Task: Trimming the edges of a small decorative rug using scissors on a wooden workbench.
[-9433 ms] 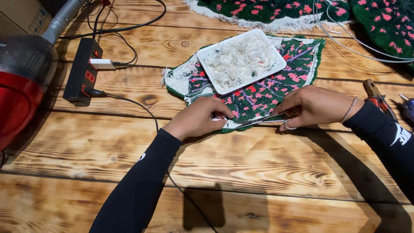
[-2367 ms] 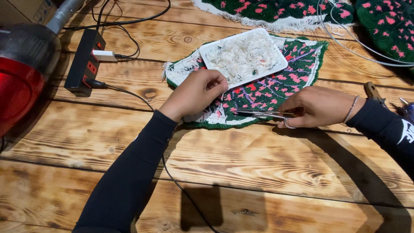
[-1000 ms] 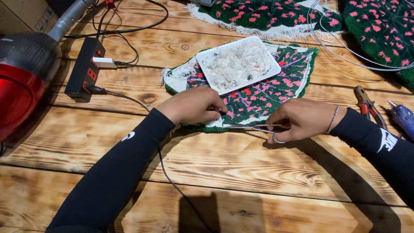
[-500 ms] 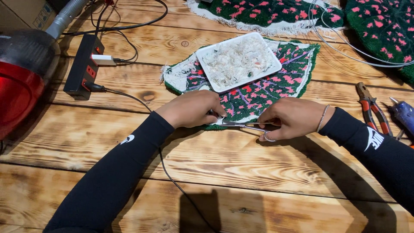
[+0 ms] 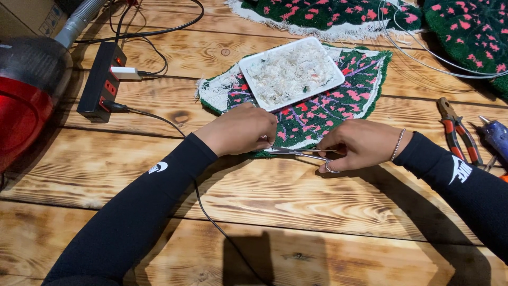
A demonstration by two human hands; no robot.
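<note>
A small tufted rug piece point(image 5: 338, 103), green with pink and red leaf pattern and a white border, lies on the wooden table point(image 5: 296, 212). My left hand point(image 5: 241, 130) presses on its near edge with fingers closed over the fabric. My right hand point(image 5: 362, 144) grips metal scissors point(image 5: 304, 153), blades pointing left along the rug's near edge toward my left hand. A white rectangular tray point(image 5: 291, 73) full of pale yarn trimmings rests on the rug's far part.
A red and dark vacuum cleaner point(image 5: 29, 90) with a grey hose sits at left. A black power strip point(image 5: 100, 82) with cables lies beside it. Pliers point(image 5: 457, 130) and a blue tool point(image 5: 495, 135) lie at right. More green tufted pieces point(image 5: 328, 13) lie at the back.
My left hand came down from beside the tray to the rug's near edge. My right hand with the scissors shifted left toward it. The camera view drifted slightly.
</note>
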